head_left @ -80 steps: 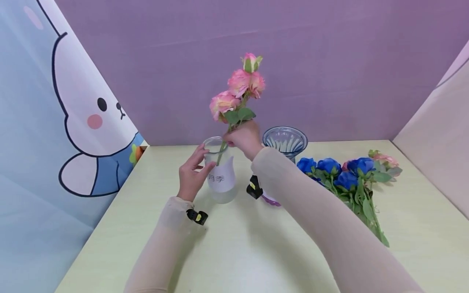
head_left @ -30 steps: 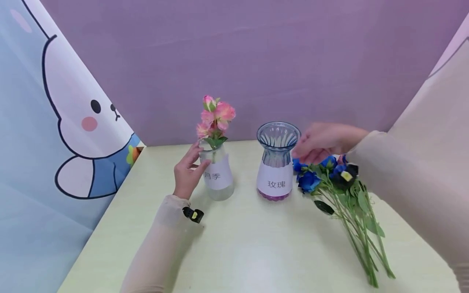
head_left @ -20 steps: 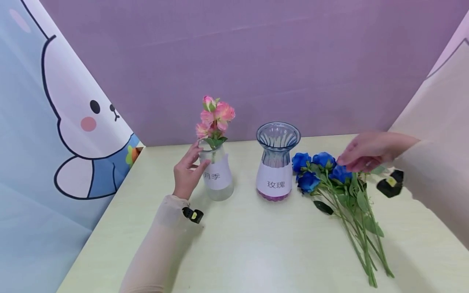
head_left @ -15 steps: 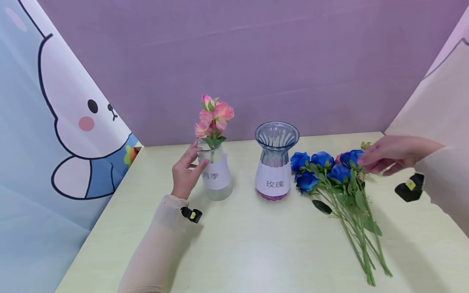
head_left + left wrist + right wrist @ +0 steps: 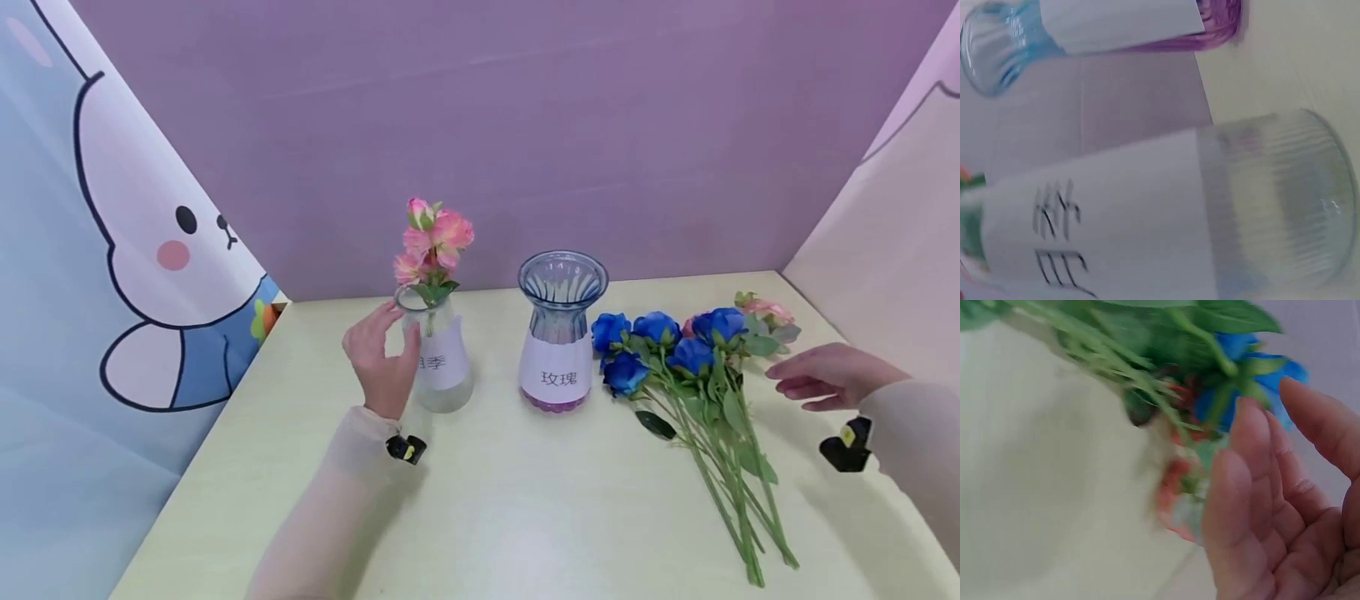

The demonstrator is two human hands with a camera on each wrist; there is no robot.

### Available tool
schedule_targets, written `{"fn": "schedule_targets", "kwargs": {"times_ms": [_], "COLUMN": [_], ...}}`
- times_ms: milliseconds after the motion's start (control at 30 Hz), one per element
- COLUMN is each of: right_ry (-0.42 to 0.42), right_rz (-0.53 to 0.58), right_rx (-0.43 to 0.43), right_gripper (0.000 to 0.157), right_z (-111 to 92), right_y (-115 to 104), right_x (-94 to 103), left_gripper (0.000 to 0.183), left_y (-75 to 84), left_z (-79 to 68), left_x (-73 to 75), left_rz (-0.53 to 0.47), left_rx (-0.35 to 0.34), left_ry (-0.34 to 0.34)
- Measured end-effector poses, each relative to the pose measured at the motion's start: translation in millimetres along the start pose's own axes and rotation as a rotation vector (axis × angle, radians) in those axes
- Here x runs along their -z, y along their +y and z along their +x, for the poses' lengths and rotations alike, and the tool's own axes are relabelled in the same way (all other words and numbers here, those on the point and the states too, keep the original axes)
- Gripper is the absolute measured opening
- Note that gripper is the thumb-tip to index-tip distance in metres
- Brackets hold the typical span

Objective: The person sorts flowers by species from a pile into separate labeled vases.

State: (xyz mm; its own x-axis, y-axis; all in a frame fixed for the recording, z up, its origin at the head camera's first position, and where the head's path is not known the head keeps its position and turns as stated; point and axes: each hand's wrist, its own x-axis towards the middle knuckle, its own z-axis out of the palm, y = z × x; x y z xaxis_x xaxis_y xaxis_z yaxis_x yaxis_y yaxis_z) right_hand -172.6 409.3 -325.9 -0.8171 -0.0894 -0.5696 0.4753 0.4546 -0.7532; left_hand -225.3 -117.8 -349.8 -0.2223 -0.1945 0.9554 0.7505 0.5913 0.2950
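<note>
Right wrist view alone shows right hand (image 5: 1291,528) palm-side, near blue flower (image 5: 1207,403).

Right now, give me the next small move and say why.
I'd bring the right hand slightly toward the pink flower lying beyond the blue flowers, to pinch its stem. That hand is relaxed, empty and just beside the bunch, while the clear jar holds similar pink flowers, so this one probably belongs there too.

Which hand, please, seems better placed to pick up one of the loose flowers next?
Probably the right hand: it is empty and near the loose flowers, while the left hand is over by the jar.
</note>
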Motion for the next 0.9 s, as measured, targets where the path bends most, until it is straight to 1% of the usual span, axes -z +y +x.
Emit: {"fn": "schedule_targets", "kwargs": {"times_ms": [33,67,100,133,167,200,233,300,367,400,467,533,567,667,733,800,833,900], "right_ry": [0.005,0.002,0.002,-0.001,-0.011,-0.020,-0.036,-0.078,-0.131,-0.156,-0.210,-0.280,-0.312,-0.389,-0.397,-0.367,-0.347,-0.280], "right_rz": [0.030,0.053,0.073,0.090,0.101,0.114,0.124,0.131,0.128,0.126,0.119,0.116,0.117,0.110,0.097,0.078,0.060,0.028], "right_rx": [-0.008,-0.015,-0.022,-0.031,-0.036,-0.042,-0.045,-0.047,-0.040,-0.034,-0.022,0.017,0.034,0.086,0.097,0.086,0.075,0.051], "right_gripper": [0.017,0.017,0.016,0.015,0.016,0.016,0.018,0.022,0.025,0.026,0.027,0.023,0.021,0.015,0.013,0.015,0.015,0.014], "right_z": [2.9,5.8,8.3,10.6,12.6,14.5,16.0,19.0,22.2,23.5,26.7,30.0,31.5,35.9,37.3,37.6,37.4,36.4], "right_y": [5.3,10.0,13.6,16.3,18.7,19.8,20.5,21.1,21.3,20.9,18.6,16.5,15.3,11.3,7.3,2.4,-0.4,-5.7], "right_x": [-2.4,-4.5,-6.8,-9.0,-10.7,-11.8,-12.7,-15.3,-18.3,-20.4,-24.1,-27.5,-29.4,-36.3,-42.7,-50.1,-54.3,-62.9], "left_gripper": [0.015,0.015,0.016,0.019,0.021,0.023,0.025,0.032,0.040,0.042,0.042,0.043,0.043,0.044,0.044,0.044,0.043,0.041], "left_y": [4.1,8.7,14.1,19.0,24.2,29.7,34.9,43.9,51.5,54.7,60.1,65.3,67.9,73.2,74.4,73.7,72.7,70.2], "left_z": [-0.5,-0.3,0.3,0.9,1.7,3.6,5.4,8.8,11.4,12.3,12.7,12.3,12.0,10.5,9.0,6.7,5.2,2.2], "left_x": [-3.3,-7.5,-12.0,-17.3,-22.3,-27.6,-33.0,-43.5,-53.1,-58.2,-67.1,-74.7,-77.9,-85.6,-88.7,-90.4,-91.0,-92.1], "left_rz": [-0.002,-0.005,-0.007,-0.015,-0.018,-0.026,-0.038,-0.045,-0.048,-0.050,-0.036,-0.026,-0.026,-0.036,-0.070,-0.108,-0.122,-0.148], "left_rx": [-0.070,-0.146,-0.220,-0.285,-0.332,-0.358,-0.369,-0.363,-0.351,-0.351,-0.366,-0.353,-0.327,-0.217,-0.142,-0.086,-0.073,-0.059], "left_ry": [0.018,0.023,0.007,-0.023,-0.072,-0.132,-0.201,-0.312,-0.386,-0.401,-0.409,-0.423,-0.431,-0.447,-0.447,-0.432,-0.423,-0.406]}}
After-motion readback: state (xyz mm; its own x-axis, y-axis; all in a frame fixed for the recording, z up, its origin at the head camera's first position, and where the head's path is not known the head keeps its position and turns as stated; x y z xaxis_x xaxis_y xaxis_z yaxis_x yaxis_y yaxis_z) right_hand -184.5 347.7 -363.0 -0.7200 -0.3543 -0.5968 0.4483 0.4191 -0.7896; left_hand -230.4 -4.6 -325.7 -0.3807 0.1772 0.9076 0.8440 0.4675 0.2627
